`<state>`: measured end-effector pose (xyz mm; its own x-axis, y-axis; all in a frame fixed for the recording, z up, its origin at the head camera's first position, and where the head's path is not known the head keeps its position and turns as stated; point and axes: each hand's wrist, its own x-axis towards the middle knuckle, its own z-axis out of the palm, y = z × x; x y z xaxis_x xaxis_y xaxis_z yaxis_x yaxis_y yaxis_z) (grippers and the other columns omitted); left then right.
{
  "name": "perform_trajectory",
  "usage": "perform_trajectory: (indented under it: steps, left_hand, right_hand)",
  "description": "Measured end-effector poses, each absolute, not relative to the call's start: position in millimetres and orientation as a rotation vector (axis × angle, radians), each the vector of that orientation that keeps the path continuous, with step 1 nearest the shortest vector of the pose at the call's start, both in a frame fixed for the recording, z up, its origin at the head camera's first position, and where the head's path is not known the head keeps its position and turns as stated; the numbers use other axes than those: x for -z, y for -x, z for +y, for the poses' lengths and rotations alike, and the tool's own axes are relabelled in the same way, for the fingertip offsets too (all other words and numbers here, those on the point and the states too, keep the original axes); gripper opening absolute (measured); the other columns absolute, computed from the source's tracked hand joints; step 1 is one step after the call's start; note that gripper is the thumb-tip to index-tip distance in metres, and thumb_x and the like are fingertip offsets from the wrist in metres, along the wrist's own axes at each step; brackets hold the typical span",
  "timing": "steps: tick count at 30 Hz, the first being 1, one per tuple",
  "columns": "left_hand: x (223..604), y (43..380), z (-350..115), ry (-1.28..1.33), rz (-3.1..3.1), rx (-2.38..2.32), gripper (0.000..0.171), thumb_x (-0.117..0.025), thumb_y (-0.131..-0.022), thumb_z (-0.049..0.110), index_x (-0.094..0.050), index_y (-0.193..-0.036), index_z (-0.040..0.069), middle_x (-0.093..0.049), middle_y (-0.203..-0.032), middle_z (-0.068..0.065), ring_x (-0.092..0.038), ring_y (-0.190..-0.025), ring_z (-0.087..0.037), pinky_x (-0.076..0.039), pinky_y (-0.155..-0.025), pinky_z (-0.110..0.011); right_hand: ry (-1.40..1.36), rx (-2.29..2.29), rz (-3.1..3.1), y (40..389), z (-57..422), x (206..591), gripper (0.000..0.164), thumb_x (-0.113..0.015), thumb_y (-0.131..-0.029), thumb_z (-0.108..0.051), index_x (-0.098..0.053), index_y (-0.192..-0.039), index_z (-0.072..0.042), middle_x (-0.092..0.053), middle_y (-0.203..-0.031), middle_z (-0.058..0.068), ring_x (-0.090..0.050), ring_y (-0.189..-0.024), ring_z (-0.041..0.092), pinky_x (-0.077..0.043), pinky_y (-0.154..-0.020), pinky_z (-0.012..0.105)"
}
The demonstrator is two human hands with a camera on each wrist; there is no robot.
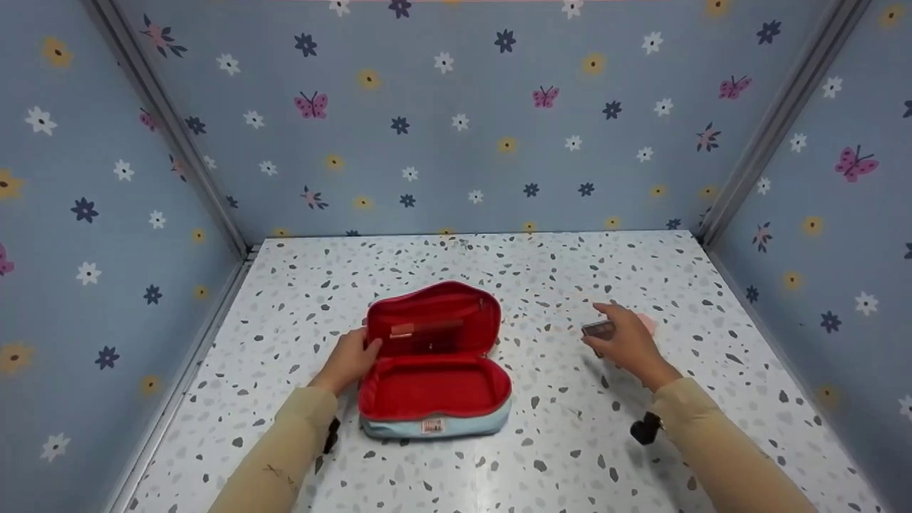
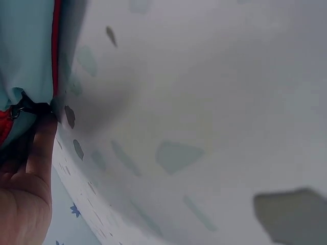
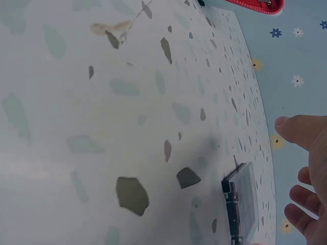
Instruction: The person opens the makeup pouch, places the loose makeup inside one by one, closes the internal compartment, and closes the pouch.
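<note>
A pencil case (image 1: 434,425), light blue outside with a red lining, lies unzipped on the table with its lid raised at the back. My left hand (image 1: 354,358) grips the left edge of the lid, thumb on the red inner side. In the left wrist view, the fingers of the left hand (image 2: 30,189) reach the blue fabric near the zipper end. My right hand (image 1: 627,342) hovers by a small flat box (image 1: 597,329) with a clear top and dark sides. In the right wrist view, a gap separates the spread fingers from the box (image 3: 242,204).
Inside the lid is a mesh pocket (image 1: 442,338) with an orange-brown strip along it. A pale pink piece (image 1: 648,323) lies just behind the right hand. Flower-patterned walls (image 1: 456,142) enclose the speckled white table (image 1: 541,456) at the back and both sides.
</note>
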<state>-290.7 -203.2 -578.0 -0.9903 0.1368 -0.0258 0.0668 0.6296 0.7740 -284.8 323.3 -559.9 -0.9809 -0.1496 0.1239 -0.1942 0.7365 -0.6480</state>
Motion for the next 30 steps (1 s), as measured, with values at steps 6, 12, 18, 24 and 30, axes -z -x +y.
perform_trajectory:
  steps: [6,12,18,24,30]
  left_hand:
    - [578.0,291.4,-203.0,-0.133,2.736,-1.334,0.029,-0.055,-0.111,0.011,-0.070,-0.129,-0.007,-0.079,-0.115,-0.020,-0.071,-0.101,-0.023,-0.059,-0.101,-0.048]
    - [577.5,292.8,-198.5,-0.074,2.742,-1.347,0.032,-0.054,-0.111,0.013,-0.070,-0.131,-0.006,-0.078,-0.118,-0.020,-0.074,-0.107,-0.027,-0.059,-0.104,-0.050]
    - [576.7,294.2,-188.9,-0.074,2.797,-1.381,0.028,-0.055,-0.110,0.010,-0.073,-0.122,-0.007,-0.078,-0.109,-0.020,-0.072,-0.097,-0.026,-0.059,-0.096,-0.049]
    - [576.1,298.0,-178.5,-0.070,2.830,-1.420,0.026,-0.056,-0.108,0.010,-0.075,-0.114,-0.007,-0.078,-0.101,-0.020,-0.070,-0.091,-0.024,-0.059,-0.089,-0.044]
    - [576.1,301.3,-169.3,-0.090,2.848,-1.433,0.025,-0.056,-0.107,0.009,-0.076,-0.109,-0.007,-0.079,-0.097,-0.019,-0.069,-0.085,-0.022,-0.058,-0.083,-0.040]
  right_hand:
    - [-0.174,-0.935,-2.964,280.5,331.1,568.7,0.077,-0.084,-0.096,-0.022,-0.049,-0.159,0.002,-0.051,-0.160,0.030,-0.051,-0.146,0.049,-0.040,-0.122,0.066]
    - [-0.111,-0.973,-3.001,278.7,333.7,572.7,0.079,-0.083,-0.096,-0.023,-0.045,-0.160,0.005,-0.054,-0.155,0.031,-0.056,-0.139,0.046,-0.044,-0.118,0.063]
    - [-0.027,-0.984,-3.051,277.1,332.3,575.4,0.080,-0.081,-0.097,-0.023,-0.042,-0.161,0.006,-0.057,-0.149,0.028,-0.059,-0.134,0.042,-0.045,-0.118,0.062]
    - [-0.032,-0.980,-3.040,277.3,330.4,578.0,0.063,-0.079,-0.096,-0.019,-0.056,-0.150,0.003,-0.065,-0.137,0.022,-0.066,-0.122,0.035,-0.052,-0.110,0.058]
    - [-0.073,-0.981,-3.012,280.8,327.9,581.0,0.058,-0.074,-0.093,-0.011,-0.059,-0.147,0.005,-0.068,-0.133,0.022,-0.067,-0.118,0.035,-0.053,-0.108,0.056]
